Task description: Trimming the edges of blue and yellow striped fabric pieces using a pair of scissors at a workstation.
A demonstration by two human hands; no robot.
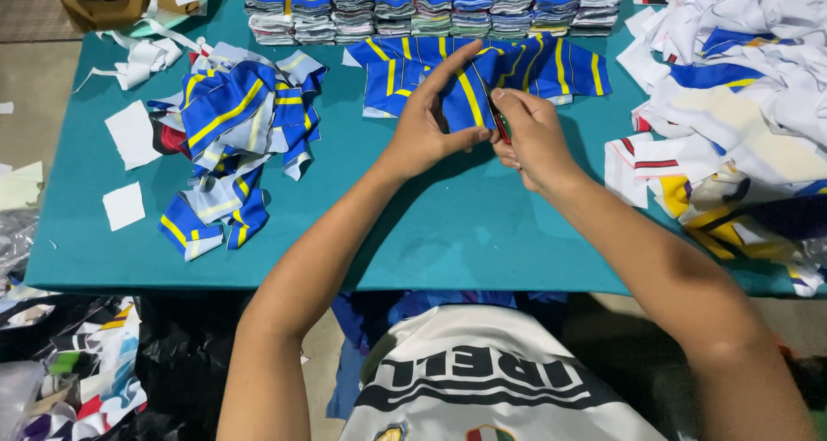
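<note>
The person's left hand (428, 129) pinched a blue fabric piece with yellow stripes (465, 96), fingers closed on its edge. The right hand (531, 135) gripped small red-handled scissors (500, 124) against the same piece. It lay near the far edge of the teal table (448, 226), just in front of a row of stacked folded pieces (431, 6) in the same colours.

Blue yellow-striped fabric piece (469, 96), upright
</note>
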